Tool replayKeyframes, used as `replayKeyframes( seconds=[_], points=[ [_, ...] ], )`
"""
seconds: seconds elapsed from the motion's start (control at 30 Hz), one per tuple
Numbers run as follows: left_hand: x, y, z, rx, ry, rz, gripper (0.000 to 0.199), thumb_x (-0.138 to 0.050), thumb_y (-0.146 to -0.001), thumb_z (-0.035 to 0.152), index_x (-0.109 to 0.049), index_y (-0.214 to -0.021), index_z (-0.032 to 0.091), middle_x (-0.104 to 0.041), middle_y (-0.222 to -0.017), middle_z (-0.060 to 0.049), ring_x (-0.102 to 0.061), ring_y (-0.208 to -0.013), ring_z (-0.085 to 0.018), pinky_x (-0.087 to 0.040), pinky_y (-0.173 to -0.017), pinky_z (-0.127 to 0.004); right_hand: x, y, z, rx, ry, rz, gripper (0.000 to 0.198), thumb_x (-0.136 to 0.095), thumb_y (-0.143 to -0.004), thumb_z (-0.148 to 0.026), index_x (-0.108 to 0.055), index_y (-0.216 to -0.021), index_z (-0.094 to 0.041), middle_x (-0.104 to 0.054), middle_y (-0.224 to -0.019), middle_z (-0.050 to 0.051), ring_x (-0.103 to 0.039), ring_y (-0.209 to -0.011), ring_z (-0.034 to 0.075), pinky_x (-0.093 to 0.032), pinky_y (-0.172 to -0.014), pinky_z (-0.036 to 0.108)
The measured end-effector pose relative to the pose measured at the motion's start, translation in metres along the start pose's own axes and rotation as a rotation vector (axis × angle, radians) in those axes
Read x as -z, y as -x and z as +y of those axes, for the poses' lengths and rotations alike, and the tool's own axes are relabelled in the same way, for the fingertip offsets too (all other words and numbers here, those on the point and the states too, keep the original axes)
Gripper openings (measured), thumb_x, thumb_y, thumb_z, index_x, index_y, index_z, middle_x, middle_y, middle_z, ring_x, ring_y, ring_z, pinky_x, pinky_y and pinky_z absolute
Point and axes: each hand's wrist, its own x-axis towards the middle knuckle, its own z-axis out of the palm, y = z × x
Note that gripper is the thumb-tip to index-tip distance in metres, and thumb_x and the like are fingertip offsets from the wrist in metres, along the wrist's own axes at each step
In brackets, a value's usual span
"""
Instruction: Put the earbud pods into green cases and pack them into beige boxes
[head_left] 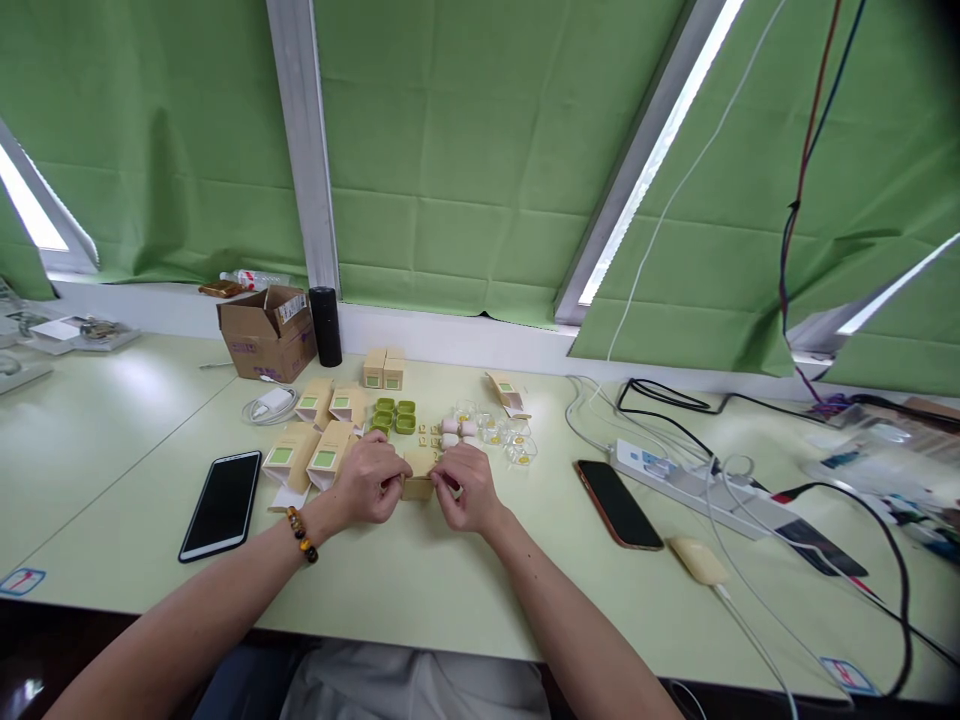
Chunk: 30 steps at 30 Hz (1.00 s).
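A small kraft cardboard box (418, 488) sits on the table between my hands. My left hand (373, 480) pinches its left side with curled fingers, and my right hand (466, 487) grips its right edge the same way. Left of them stand several kraft boxes with open flaps, one of them an open box (327, 455) close to my left wrist. Just beyond my hands are green square cups (405, 418), tiny yellowish pieces (424, 441), pinkish-white cylinders (459, 427) and clear plastic containers (517, 440). My fingers partly cover the box's sides.
Two closed boxes (383, 370) stand farther back, and an opened carton (507, 393) lies at the back right. A phone (221, 503) is at left, another phone (619, 503) at right beside a power strip (694, 485) and cables. A brown cardboard box (268, 335) and black cylinder (325, 326) stand behind.
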Motion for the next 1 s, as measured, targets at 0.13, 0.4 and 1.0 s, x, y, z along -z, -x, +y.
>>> replayKeyframes(
  seconds=[0.13,0.4,1.0],
  points=[
    [-0.001,0.001,-0.001,0.03,-0.006,-0.037,0.018,-0.055,-0.076,0.011,-0.068,-0.077,0.024,-0.063,-0.059,-0.001,-0.053,-0.055,-0.018,-0.043,-0.073,-0.041,0.0,0.0,-0.001,-0.022,-0.007,-0.022,0.018,-0.056,-0.086,-0.024,-0.051,-0.069,-0.026,-0.044,-0.053,-0.003,-0.04,-0.052,0.018,-0.029,-0.058,0.036],
    [-0.003,0.0,0.0,0.051,0.033,-0.01,0.018,-0.056,-0.075,0.01,-0.068,-0.076,0.023,-0.066,-0.059,0.0,-0.053,-0.053,-0.017,-0.044,-0.072,-0.04,0.0,0.001,0.0,-0.046,-0.06,-0.043,0.014,-0.057,-0.084,-0.022,-0.052,-0.071,-0.025,-0.046,-0.054,-0.003,-0.042,-0.052,0.017,-0.031,-0.057,0.034],
    [-0.008,-0.002,-0.006,0.411,-0.257,0.005,0.022,-0.056,-0.08,0.01,-0.063,-0.064,0.023,-0.064,-0.056,-0.002,-0.058,-0.054,-0.02,-0.038,-0.063,-0.034,0.017,0.003,0.034,-0.139,0.331,-0.183,0.02,-0.061,-0.082,-0.012,-0.054,-0.097,-0.023,-0.061,-0.071,0.001,-0.056,-0.072,0.024,-0.034,-0.069,0.036]
  ],
)
